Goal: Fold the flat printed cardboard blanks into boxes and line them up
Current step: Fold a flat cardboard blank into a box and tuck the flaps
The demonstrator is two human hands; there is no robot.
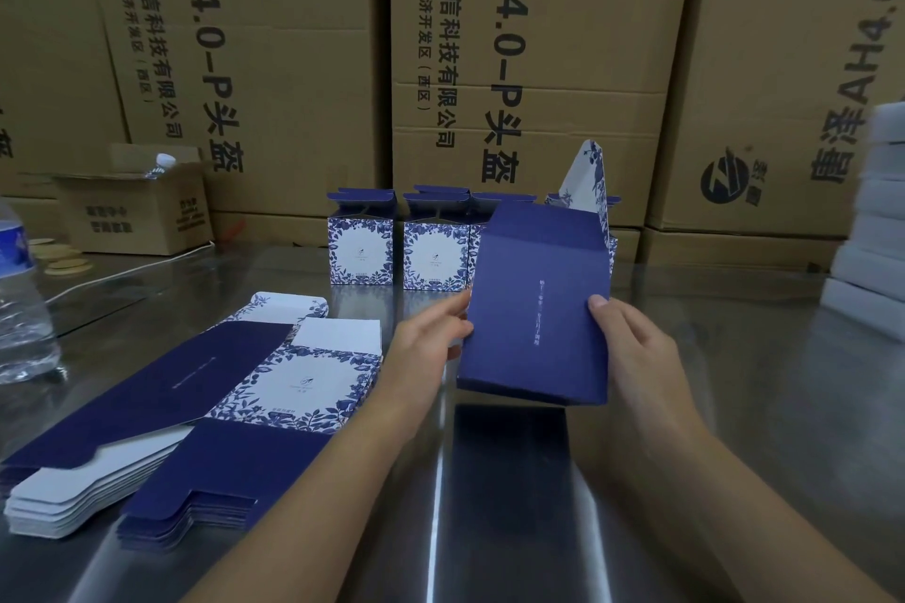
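Observation:
I hold a partly folded blue cardboard blank [536, 309] upright above the steel table, its floral flap sticking up behind. My left hand [431, 333] grips its left edge with fingers behind it. My right hand [631, 348] grips its right edge, thumb on the blue face. A stack of flat blanks [196, 406], blue and white-floral, lies at the left front. Folded floral boxes [362, 245] [436, 250] stand in a row at the back with top flaps open; more of the row is hidden behind the held blank.
The shiny metal table [489, 504] fills the foreground. Large brown cartons [538, 64] wall off the back. A small open carton [132, 211] and a water bottle [19, 289] stand at the left. White boxes [876, 230] are stacked at the right edge.

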